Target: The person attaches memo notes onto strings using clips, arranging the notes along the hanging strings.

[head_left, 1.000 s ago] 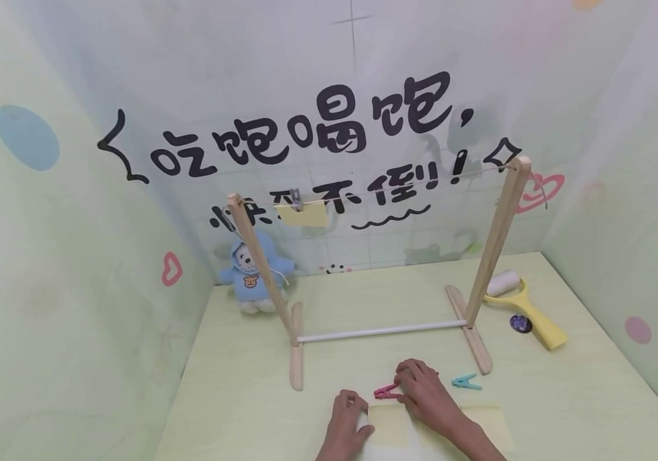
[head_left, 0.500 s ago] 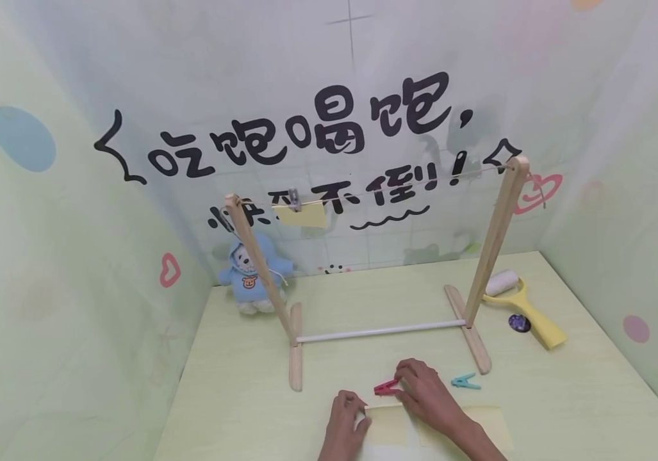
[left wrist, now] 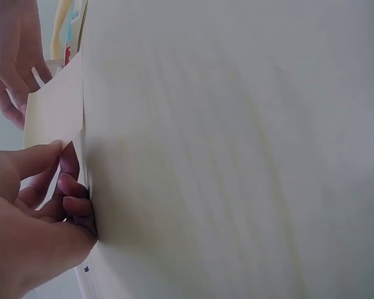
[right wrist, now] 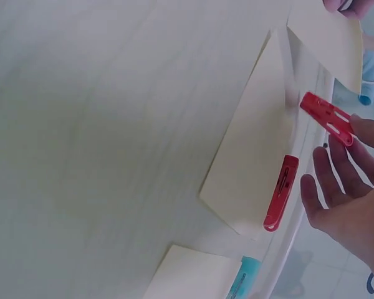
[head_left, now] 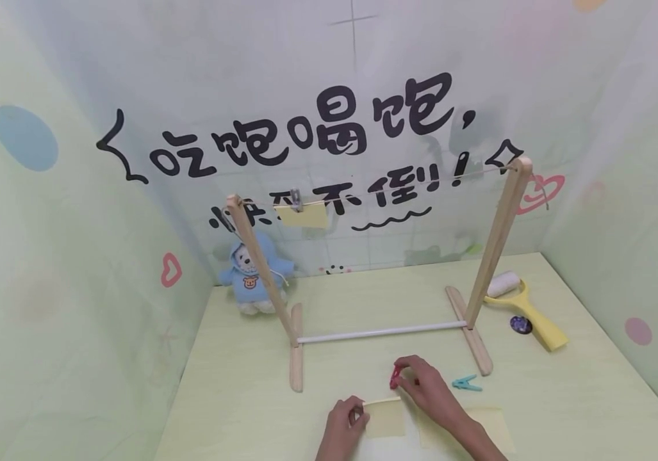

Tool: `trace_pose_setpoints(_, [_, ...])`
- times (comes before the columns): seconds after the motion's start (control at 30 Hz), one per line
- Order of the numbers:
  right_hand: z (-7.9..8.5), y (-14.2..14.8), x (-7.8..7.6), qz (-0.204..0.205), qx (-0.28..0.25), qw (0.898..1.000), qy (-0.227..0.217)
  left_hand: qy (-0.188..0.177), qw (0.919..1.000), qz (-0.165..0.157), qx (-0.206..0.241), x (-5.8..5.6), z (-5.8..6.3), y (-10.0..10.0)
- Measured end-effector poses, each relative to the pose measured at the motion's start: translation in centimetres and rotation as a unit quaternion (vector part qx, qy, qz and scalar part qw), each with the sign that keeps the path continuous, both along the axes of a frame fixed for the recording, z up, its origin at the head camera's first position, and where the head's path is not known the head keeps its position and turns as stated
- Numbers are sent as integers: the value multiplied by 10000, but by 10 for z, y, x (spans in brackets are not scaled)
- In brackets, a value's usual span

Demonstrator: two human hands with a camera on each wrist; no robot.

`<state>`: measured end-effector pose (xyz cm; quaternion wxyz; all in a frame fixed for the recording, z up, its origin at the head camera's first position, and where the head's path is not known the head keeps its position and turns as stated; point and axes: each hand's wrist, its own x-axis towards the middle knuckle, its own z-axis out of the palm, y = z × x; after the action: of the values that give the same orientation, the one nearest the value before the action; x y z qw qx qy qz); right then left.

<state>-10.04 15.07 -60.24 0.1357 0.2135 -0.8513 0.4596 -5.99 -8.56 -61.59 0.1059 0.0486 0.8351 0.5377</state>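
Far left: rack (head_left: 269,282) on wide wooden feet, presumably for stability; its string (head_left: 493,171) carries a card (head_left: 305,216) under a grey clip (head_left: 296,202).
Left hand (head_left: 342,424): thumb and finger pinching the loose card (head_left: 384,420) by its left side, probably to steady it and keep the rest of the far edge free. Card looks tipped up off the counter (head_left: 248,378).
Red clip (head_left: 394,377): just past the card's far right corner, apart from it. Right hand (head_left: 431,392) pinches one end, fingertips close together, likely so the other end stays exposed.
Teal clip (head_left: 467,383) lies loose further right.
Orientation: card's far edge runs left-right, rising slightly rightward, facing the rack. Red clip's long axis reads near fore-aft from the head; free end points away from the fingers. Can't tell if its jaws are parted.
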Motion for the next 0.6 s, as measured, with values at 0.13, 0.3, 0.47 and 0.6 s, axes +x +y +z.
trace_pose_setpoints(0.13, [6, 1, 0, -35, -74, 9998, -191, -4, 9997, 96, 237, 3, 1, -1])
trace_pose_setpoints(0.3, [19, 3, -4, 141, -39, 9995, 293, 96, 9983, 254, 507, 0, -5, -3])
trace_pose_setpoints(0.47, [39, 6, -13, 287, -195, 9957, 854, 322, 9936, 768, 758, -14, -16, -4])
trace_pose_setpoints(0.6, [71, 9, -22, 242, -175, 9903, 1357, 406, 9895, 1108, 835, -28, 16, -2])
